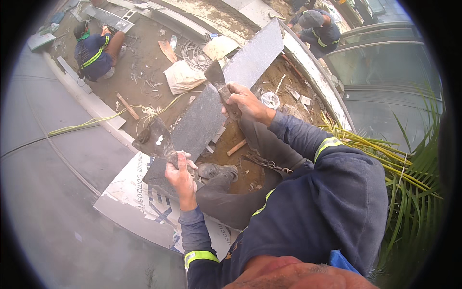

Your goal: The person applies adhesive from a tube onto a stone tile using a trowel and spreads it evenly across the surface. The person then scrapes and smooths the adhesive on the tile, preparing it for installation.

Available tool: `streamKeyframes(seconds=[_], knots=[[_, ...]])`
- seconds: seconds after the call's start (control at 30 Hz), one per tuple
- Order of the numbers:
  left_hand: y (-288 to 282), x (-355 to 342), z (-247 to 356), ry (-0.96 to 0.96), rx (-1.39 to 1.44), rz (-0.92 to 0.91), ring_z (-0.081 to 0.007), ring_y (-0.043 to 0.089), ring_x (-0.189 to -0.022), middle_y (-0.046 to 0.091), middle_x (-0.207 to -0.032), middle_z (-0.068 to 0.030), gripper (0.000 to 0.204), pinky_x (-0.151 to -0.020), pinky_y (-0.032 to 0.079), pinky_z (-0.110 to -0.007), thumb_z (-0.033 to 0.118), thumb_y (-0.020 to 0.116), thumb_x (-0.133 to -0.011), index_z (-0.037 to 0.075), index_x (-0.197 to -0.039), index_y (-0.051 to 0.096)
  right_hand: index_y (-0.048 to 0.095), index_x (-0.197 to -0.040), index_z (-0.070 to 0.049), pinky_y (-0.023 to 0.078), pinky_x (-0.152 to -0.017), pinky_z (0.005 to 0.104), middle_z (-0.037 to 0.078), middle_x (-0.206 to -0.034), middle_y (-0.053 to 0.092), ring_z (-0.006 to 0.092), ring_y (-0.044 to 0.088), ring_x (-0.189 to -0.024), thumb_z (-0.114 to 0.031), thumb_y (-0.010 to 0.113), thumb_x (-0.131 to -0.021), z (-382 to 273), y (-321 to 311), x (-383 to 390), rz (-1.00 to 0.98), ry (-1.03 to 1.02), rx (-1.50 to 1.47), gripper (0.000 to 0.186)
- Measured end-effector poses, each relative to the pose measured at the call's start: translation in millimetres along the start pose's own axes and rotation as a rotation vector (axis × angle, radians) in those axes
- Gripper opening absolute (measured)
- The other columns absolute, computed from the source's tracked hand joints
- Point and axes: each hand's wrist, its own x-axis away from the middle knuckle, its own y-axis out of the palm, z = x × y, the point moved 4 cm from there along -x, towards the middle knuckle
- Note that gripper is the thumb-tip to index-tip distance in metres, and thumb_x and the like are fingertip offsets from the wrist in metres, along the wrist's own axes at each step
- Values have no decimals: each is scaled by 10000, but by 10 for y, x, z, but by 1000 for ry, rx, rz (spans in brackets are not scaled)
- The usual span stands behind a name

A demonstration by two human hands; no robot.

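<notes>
Left hand (182, 180): yours, thumb and fingers closed round the handle of a wide-bladed putty knife (153, 144). Blade is grimy, with a small white dab (159, 139) on its face.

Right hand (248, 102): yours, clamped on a second, dark-bladed scraper (215, 74), blade pointing away from you. The two tools are well apart; both are in front of you, over or beside the grey slab (197, 123). Contact with it: cannot tell.

Far grey slab (257, 53): in line with the near one; whether they join is hidden behind your right hand and scraper.

Printed white sheet (122, 192): under the slab's near end.

Work boot (216, 171): yours, just beside the slab.

Yellow-green cord (91, 123): loose, running near the left blade.

Risks, as judged: the dab could slide off if you tilt that blade; a slack grip could let a tool drop towards your boot; the cord could snag a blade swung left; the sheet could shift under a hard push.
</notes>
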Motion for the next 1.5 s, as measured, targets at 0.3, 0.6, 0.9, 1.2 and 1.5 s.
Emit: streamKeyframes(seconds=[0.3, 0.6, 0.9, 1.2, 1.5], knots=[[-557, -1290, -1259, 32, -6, 71, -125, 572, -604, 573, -836, -48, 440, -533, 485, -274, 414, 488, -1101, -12, -1149, 587, 502, -1252, 25, 537, -641, 288, 101, -987, 645, 140, 652, -725, -39, 518, -923, 1015, 204, -1375, -131, -144, -92, 336], [65, -1467, -1750, -13, -51, -18, -110, 563, -609, 554, -837, -22, 426, -534, 468, -253, 408, 502, -1097, 1, -1216, 543, 521, -1121, 76, 504, -598, 289, 110, -865, 654, 117, 624, -669, -32, 547, -881, 1245, -172, -1373, -138, -610, 33, 264], [-255, -1210, -1747, 50, -409, 61, -75, 556, -614, 603, -855, -23, 254, -533, 455, -244, 257, 580, -1063, 24, -1164, 592, 572, -1382, 78, 533, -703, 280, 86, -1007, 705, 121, 620, -766, -146, 613, -1013, 1069, -58, -1366, -315, -621, 367, 434], [-14, -1241, -1208, 321, -411, 77, -107, 578, -656, 613, -888, -47, 265, -556, 467, -250, 275, 585, -1065, 10, -1074, 587, 667, -956, 0, 338, -423, 200, 0, -643, 586, 22, 461, -473, -381, 469, -1105, 1146, -431, -1348, -487, -320, 480, 454], [537, -1314, -1355, 368, -344, -47, -107, 578, -655, 607, -895, -51, 287, -563, 471, -256, 287, 593, -1063, 0, -1074, 578, 659, -859, -20, 323, -450, 220, -23, -558, 506, 34, 452, -480, -410, 494, -1096, 1079, -570, -1338, -506, -381, 505, 485]])
